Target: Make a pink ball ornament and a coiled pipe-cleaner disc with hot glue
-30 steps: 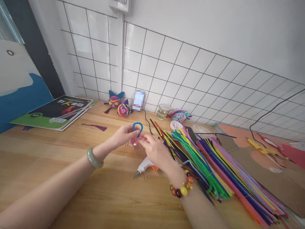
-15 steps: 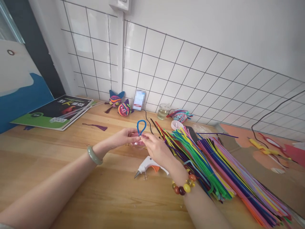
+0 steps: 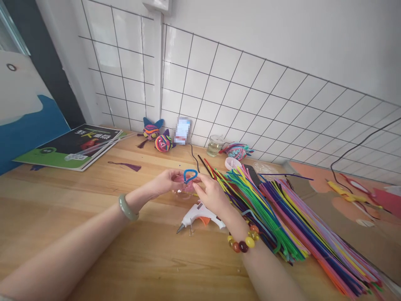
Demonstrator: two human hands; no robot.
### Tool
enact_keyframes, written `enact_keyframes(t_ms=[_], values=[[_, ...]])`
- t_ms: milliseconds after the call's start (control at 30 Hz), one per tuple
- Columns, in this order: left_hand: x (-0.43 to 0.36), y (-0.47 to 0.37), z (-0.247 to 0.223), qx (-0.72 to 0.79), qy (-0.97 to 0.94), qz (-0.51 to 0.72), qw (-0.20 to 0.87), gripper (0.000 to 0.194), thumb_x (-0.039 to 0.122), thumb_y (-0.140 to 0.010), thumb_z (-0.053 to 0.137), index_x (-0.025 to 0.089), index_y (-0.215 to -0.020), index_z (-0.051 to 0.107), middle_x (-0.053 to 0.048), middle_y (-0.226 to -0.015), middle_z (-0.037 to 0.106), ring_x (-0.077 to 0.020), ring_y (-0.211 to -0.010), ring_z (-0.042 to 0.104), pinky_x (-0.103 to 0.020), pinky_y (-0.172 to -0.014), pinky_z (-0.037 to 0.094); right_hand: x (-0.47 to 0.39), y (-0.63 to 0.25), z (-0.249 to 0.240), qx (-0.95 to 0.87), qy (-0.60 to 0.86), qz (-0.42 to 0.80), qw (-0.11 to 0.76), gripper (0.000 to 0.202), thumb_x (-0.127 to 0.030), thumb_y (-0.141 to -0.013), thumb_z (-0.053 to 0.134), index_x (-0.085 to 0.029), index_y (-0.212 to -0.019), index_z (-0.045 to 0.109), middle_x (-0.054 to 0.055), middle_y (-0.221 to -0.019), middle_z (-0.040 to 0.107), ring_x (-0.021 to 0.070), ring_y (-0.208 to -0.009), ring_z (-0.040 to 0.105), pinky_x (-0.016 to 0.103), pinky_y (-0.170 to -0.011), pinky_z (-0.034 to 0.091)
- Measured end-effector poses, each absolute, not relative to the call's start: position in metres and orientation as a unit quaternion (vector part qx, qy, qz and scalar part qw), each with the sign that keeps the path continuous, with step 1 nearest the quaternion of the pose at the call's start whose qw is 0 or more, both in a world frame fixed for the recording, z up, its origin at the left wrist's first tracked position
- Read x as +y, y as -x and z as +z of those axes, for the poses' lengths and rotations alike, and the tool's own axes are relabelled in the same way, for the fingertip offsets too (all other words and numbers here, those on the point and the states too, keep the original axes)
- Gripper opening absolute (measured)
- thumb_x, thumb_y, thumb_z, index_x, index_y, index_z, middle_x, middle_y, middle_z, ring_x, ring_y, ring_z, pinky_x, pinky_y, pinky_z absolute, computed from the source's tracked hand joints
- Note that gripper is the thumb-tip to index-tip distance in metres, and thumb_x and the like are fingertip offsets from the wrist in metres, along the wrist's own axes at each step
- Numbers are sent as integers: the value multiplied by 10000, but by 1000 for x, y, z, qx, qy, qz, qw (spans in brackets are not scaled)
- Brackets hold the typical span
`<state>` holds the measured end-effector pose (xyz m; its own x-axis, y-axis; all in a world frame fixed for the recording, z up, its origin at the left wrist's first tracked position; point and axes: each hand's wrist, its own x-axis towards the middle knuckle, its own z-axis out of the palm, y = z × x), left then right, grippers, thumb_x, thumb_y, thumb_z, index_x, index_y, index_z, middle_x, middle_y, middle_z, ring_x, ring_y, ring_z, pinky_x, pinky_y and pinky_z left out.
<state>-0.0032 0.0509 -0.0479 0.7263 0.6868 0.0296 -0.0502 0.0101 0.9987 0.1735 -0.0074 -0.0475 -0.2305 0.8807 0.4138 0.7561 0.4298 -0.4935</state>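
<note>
A short blue pipe cleaner [image 3: 190, 171], bent into a loop, is between my two hands above the table. My right hand [image 3: 213, 194] pinches its right side between thumb and fingers. My left hand [image 3: 164, 183] is curled at the loop's lower left end, its fingertips seeming to grip there. Just behind and below the fingers is a clear, shiny container-like thing with pink in it [image 3: 182, 189], partly covered by my hands. A white glue gun [image 3: 194, 214] with an orange trigger lies in front of my right hand, nozzle to the left.
Bundles of coloured pipe cleaners [image 3: 282, 217] spread across the right. At the back are striped figures [image 3: 163, 142], a phone [image 3: 183, 130], a glass jar [image 3: 214, 146] and a tape roll [image 3: 232, 163]. A purple tassel [image 3: 131, 166] and a booklet [image 3: 72, 146] lie left.
The blue loop has tipped over from upright and moved slightly down and right. My hands have shifted a little, the fingers spreading somewhat, and more of the pink thing shows.
</note>
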Motion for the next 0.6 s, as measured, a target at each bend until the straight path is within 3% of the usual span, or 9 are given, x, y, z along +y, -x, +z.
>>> enact_keyframes(t_ms=[233, 600], values=[[48, 3, -45, 244, -602, 282, 706, 289, 125, -623, 672, 136, -906, 613, 5, -662, 635, -88, -564, 538, -186, -528, 385, -11, -171, -42, -792, 515, 103, 311, 204, -170, -821, 480, -205, -983, 598, 54, -987, 621, 169, -925, 573, 307, -827, 440], [51, 3, -51, 251, -578, 283, 723, 339, 127, -619, 686, 145, -945, 594, -11, -712, 657, -104, -589, 575, -194, -534, 409, -12, -169, -42, -797, 502, 118, 315, 195, -167, -835, 464, -200, -923, 635, 56, -1000, 593, 165, -934, 550, 303, -839, 422]])
